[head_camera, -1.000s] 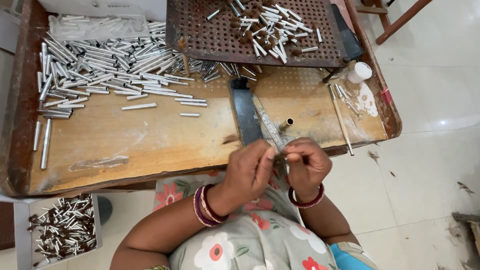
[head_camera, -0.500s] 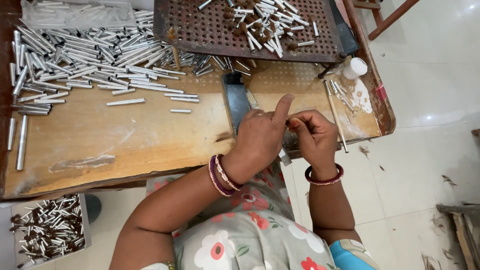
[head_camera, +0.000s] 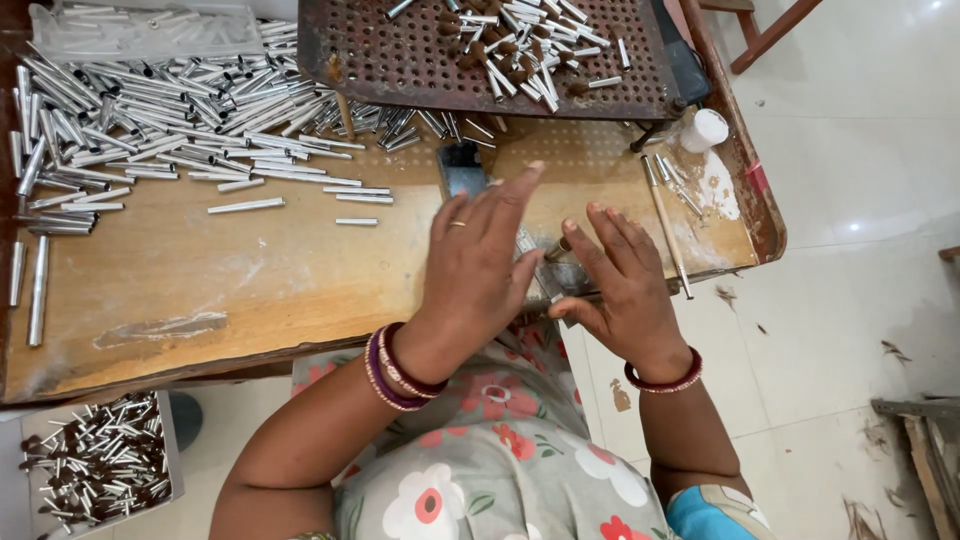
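Hands (head_camera: 545, 270) over metal strip (head_camera: 560, 278)

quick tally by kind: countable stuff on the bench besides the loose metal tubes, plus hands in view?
hands: 2, left hand and right hand, both flat over a small metal piece
perforated metal tray: 1
white bottle: 1
thin stick: 1
dark flat slab: 1
Total: 6
Metal tubes too many to count.

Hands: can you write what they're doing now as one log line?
left hand: open, flat over metal piece | right hand: open, fingers spread beside it | tubes: piled far left | table: wooden
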